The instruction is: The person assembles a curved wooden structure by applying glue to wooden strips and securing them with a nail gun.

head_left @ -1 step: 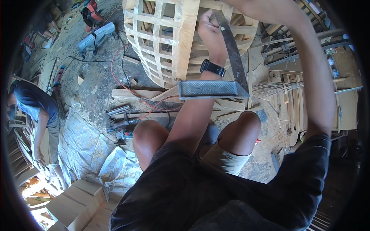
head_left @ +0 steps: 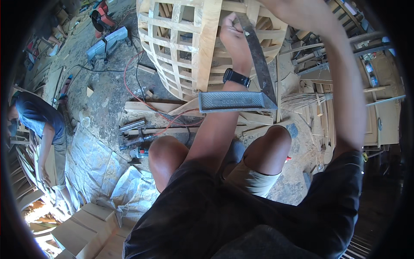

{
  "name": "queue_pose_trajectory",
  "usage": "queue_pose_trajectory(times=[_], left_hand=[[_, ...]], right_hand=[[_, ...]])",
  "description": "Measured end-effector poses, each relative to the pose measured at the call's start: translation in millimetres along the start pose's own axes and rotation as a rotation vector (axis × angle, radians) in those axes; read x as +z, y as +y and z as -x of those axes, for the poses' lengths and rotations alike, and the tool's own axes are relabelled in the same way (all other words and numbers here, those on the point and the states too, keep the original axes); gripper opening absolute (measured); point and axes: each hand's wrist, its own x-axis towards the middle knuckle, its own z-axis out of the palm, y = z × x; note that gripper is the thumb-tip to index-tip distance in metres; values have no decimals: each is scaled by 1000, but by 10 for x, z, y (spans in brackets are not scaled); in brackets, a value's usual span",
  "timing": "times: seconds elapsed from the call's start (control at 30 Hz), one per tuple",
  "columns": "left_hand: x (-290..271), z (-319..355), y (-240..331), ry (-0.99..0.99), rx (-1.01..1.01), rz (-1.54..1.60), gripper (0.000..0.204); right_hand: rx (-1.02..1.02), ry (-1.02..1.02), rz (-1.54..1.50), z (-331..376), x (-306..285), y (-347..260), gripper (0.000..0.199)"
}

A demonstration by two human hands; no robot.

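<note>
My left hand (head_left: 233, 33), with a black watch on its wrist, is raised in front of a curved wooden lattice frame (head_left: 207, 47). Its fingers are curled closed beside the blade of a try square (head_left: 261, 64); what they grip is hidden. The square's dark steel blade slants down to a grey textured metal stock (head_left: 230, 102), which lies across the view above my left forearm. My right hand (head_left: 286, 11) reaches over from the right to the top of the blade; its fingers are cut off by the upper edge.
On the floor ahead lie wooden boards (head_left: 155, 106), power tools (head_left: 138, 152) and a red cable (head_left: 126, 80). A red and grey saw (head_left: 107, 41) stands far left. A person (head_left: 41, 116) bends over wood at left. Cardboard-coloured blocks (head_left: 86, 226) sit lower left, a broom (head_left: 302, 100) right.
My right forearm has swung slightly to the left. The square and my left hand have shifted a few pixels left with the view; the grip looks the same.
</note>
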Motion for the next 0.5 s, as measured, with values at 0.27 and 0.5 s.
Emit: queue_pose_trajectory(times=[0.27, 0.5], left_hand=[[131, 62, 92, 12, -69, 23, 52], [103, 107, 1, 104, 311, -100, 31]], right_hand=[[668, 667, -321, 645, 1191, 820, 37], [637, 689, -448, 496, 1349, 783, 34]])
